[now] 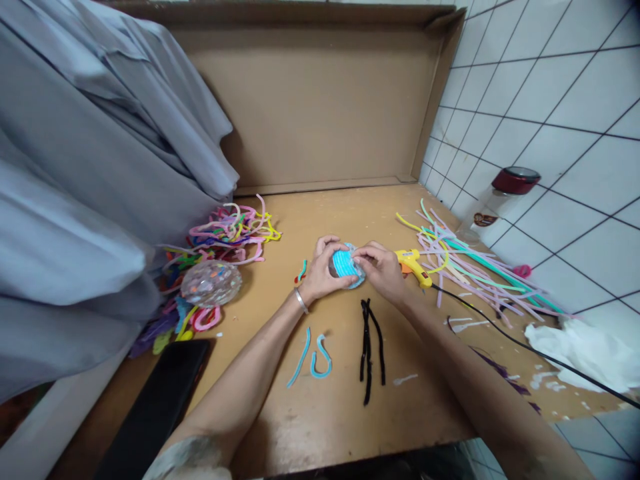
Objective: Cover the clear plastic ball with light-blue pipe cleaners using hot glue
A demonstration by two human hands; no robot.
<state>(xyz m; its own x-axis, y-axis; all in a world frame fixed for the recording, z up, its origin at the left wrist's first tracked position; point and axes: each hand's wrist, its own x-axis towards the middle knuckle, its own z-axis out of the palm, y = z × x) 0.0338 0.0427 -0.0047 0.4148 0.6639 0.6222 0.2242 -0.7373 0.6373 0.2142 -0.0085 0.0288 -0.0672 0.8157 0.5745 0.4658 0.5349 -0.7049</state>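
Over the middle of the wooden table, my left hand point(324, 270) is wrapped round a small rounded piece point(345, 264) with rows of bright blue pipe cleaner on it and a clear-looking rim. The fingers of my right hand point(381, 268) are pinched together at the right edge of this piece. Whether they hold a pipe cleaner end there is hidden. Nearer me lie two cut blue pipe cleaner bits, one nearly straight point(300, 358) and one curled point(321, 357). Several black pipe cleaners point(367, 353) rest to their right.
A yellow glue gun point(415, 267) lies right of my right hand, its black cord running right. Pastel pipe cleaners point(470, 267), a lidded jar point(493, 203) and white tissue point(580, 350) are beyond. Leftward are tangled pipe cleaners point(230, 230), a clear bowl-like piece point(211, 283) and a phone point(155, 407).
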